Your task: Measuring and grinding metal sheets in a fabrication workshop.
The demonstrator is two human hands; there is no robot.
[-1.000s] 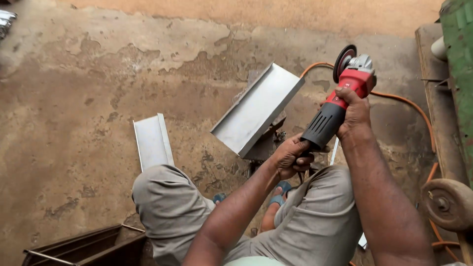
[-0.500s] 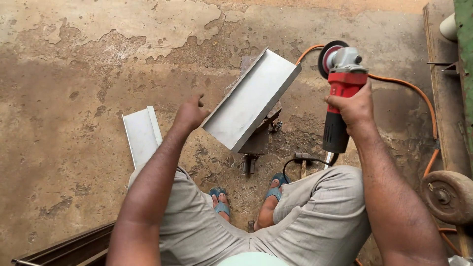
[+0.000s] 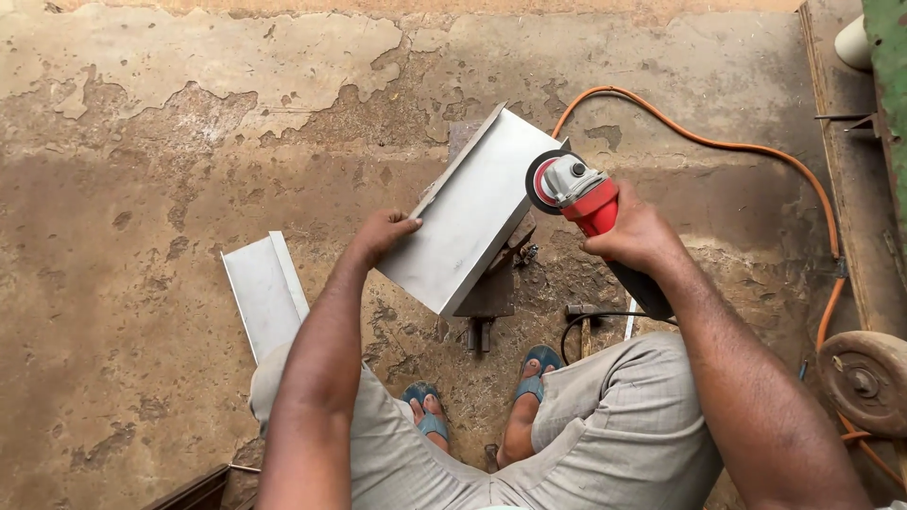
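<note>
A folded grey sheet-metal piece (image 3: 472, 212) lies tilted on a small dark metal stand (image 3: 491, 288) in front of my knees. My left hand (image 3: 383, 234) grips its near left edge. My right hand (image 3: 638, 231) is wrapped around a red and black angle grinder (image 3: 590, 203). The grinder's disc and guard sit at the right edge of the sheet, touching or nearly touching it. A black cord runs from the grinder's tail down by my right knee.
A second bent sheet-metal strip (image 3: 266, 295) lies on the worn concrete floor at the left. An orange cable (image 3: 756, 161) curves along the right. A rusty wheel (image 3: 864, 378) and a wooden edge stand at the far right. My sandalled feet (image 3: 529, 373) rest below the stand.
My left hand left the grinder's body, reached to the sheet and now holds its left edge. My right hand swung the grinder leftward, from clear of the sheet to its right edge.
</note>
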